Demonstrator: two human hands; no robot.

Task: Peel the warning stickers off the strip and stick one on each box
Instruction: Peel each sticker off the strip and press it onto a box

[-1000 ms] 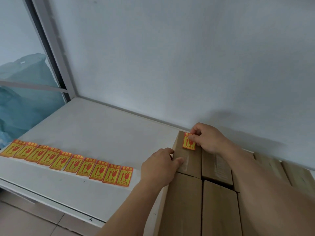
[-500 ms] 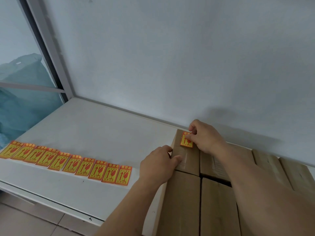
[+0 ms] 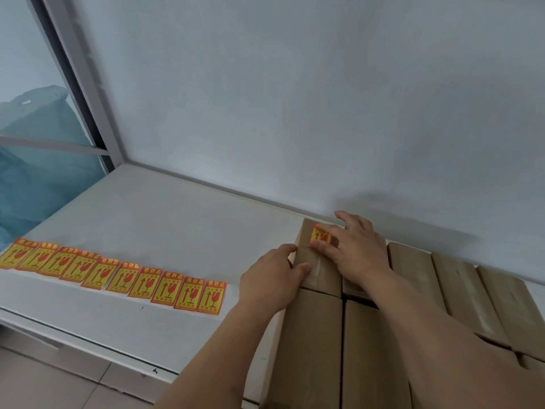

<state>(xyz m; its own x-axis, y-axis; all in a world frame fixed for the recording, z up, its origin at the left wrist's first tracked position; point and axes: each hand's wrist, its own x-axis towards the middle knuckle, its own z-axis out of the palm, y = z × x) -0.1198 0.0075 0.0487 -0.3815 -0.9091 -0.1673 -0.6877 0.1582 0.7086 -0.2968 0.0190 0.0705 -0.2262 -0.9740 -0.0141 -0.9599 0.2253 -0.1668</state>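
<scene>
We find the right hand (image 3: 358, 249) spread flat, fingers pressing one red-and-yellow warning sticker (image 3: 320, 236) onto the far-left brown cardboard box (image 3: 317, 270). The left hand (image 3: 272, 278) lies open, steadying that box's left edge. Ten stickers remain on the white backing strip (image 3: 118, 276) lying on the white shelf (image 3: 165, 228).

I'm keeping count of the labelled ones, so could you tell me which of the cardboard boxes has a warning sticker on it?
Only the far-left box has one: the sticker lies under the right hand; the other tops visible are bare.
</scene>
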